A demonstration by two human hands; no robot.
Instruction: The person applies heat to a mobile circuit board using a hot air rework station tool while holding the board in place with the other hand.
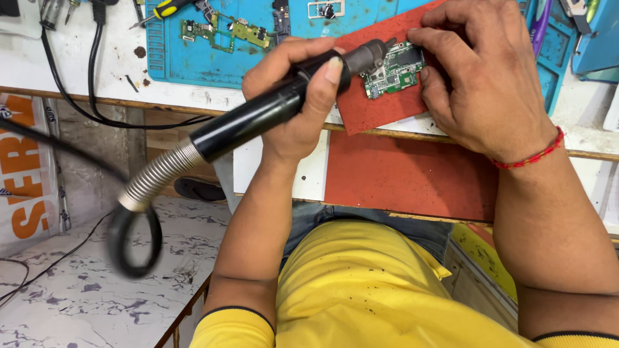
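Right at the near edge of the table (193, 96), a small green circuit board (394, 69) lies on a red mat (380, 109) whose near edge overhangs the table edge. Its right end is hidden under the right hand (480, 71), whose fingertips press on the board's upper right corner, so that hand's grip is not closed around anything; it only pins the board down. How far the board runs beneath the fingers cannot be told.

The left hand (300, 96) is wrapped firmly around the black handle of a hot-air tool (258, 116), thumb laid along the top. The tool's grey metal nozzle (369, 55) points at the board's upper left corner; whether the tip touches the board is hard to make out. Behind the handle a ribbed metal hose (158, 177) curves down into a black loop of cable (132, 241), which is blurred.

A red thread bracelet (530, 156) circles the right wrist. Farther back, a blue work mat (213, 45) carries another green board (225, 31) and a screwdriver with a yellow and black handle (169, 8), cut off by the top edge. Black cables (71, 84) hang over the table edge at the left. Tools at the upper right are cropped and unclear. Below, a yellow shirt (361, 290) fills the foreground.
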